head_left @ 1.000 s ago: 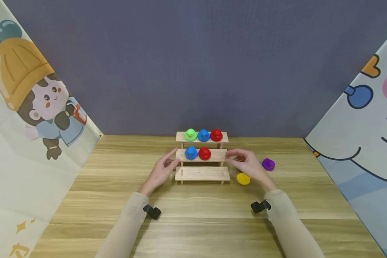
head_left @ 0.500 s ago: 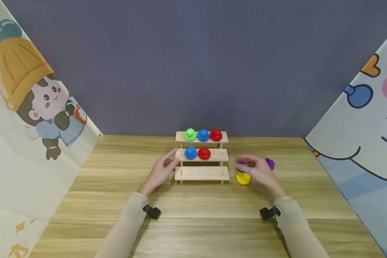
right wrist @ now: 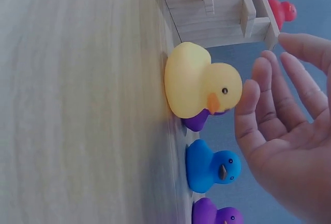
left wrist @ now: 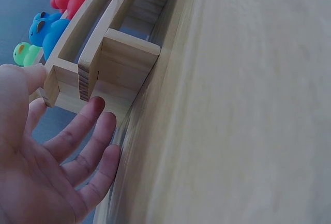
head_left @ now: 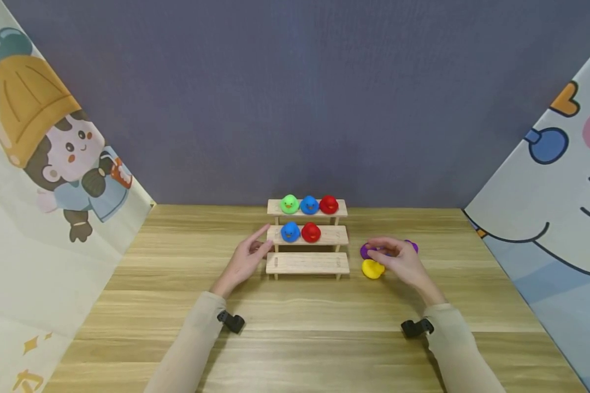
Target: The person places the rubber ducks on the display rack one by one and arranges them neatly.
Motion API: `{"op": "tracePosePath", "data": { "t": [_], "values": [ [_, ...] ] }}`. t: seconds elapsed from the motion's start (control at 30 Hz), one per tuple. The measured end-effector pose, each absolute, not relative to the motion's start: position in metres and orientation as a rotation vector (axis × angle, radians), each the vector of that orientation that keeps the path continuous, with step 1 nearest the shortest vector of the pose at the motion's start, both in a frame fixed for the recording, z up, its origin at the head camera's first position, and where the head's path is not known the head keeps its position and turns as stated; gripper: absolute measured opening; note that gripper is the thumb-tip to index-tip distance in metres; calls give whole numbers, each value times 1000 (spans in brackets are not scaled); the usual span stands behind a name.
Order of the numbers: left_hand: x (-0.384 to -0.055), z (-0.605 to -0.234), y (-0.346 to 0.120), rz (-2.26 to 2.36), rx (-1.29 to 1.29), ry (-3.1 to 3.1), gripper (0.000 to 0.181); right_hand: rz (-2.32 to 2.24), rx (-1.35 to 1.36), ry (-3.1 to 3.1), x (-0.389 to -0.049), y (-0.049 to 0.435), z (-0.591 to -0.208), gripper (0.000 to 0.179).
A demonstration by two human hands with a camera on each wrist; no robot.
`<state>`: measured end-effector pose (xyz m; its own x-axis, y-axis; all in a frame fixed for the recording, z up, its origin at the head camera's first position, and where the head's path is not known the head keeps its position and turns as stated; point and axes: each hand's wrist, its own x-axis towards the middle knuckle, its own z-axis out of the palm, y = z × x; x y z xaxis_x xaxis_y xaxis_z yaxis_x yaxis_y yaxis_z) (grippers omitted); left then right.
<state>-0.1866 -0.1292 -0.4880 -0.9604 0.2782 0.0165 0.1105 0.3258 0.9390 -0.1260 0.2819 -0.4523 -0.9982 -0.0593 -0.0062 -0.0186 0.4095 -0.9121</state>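
Note:
My left hand (head_left: 246, 261) is at the left end of a three-step wooden stand (head_left: 307, 263), forefinger and thumb extended on either side of the middle shelf's end. In the left wrist view its other fingers (left wrist: 85, 157) spread loosely beside the stand. My right hand (head_left: 398, 261) hovers right of the stand over loose toy ducks, fingers slightly bent and holding nothing. Below its fingertips sit a yellow duck (head_left: 372, 269) and a purple duck (head_left: 366, 251). The right wrist view shows a blue duck (right wrist: 207, 167) and another purple duck (right wrist: 206, 213) beyond; the hand hides that blue duck in the head view.
On the top shelf stand a green duck (head_left: 289, 204), a blue duck (head_left: 309, 205) and a red duck (head_left: 329, 204). The middle shelf bears a blue duck (head_left: 290, 232) and a red duck (head_left: 311, 232). A dark wall (head_left: 305, 109) rises behind the wooden table (head_left: 314, 338).
My right hand has moved right, from the middle shelf's right end to above the loose ducks, uncovering the nearer purple one. The left hand has kept its place.

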Motion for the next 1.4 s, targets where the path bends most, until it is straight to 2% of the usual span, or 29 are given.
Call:
{"op": "tracePosePath", "data": {
  "t": [0.33,0.6,1.07,1.4],
  "values": [
    [-187,-489,-129,1716,354,2427,58,-1661,-92,2623,-125,293,-460,42],
    [-182,-476,-126,1696,296,2404,56,-1596,-61,2549,-119,300,-460,45],
    [-187,-490,-130,1704,382,2416,59,-1502,-30,2501,-110,305,-470,53],
    [-187,-490,-131,1682,373,2433,59,-1521,-46,2493,-110,307,-473,53]
  ]
}}
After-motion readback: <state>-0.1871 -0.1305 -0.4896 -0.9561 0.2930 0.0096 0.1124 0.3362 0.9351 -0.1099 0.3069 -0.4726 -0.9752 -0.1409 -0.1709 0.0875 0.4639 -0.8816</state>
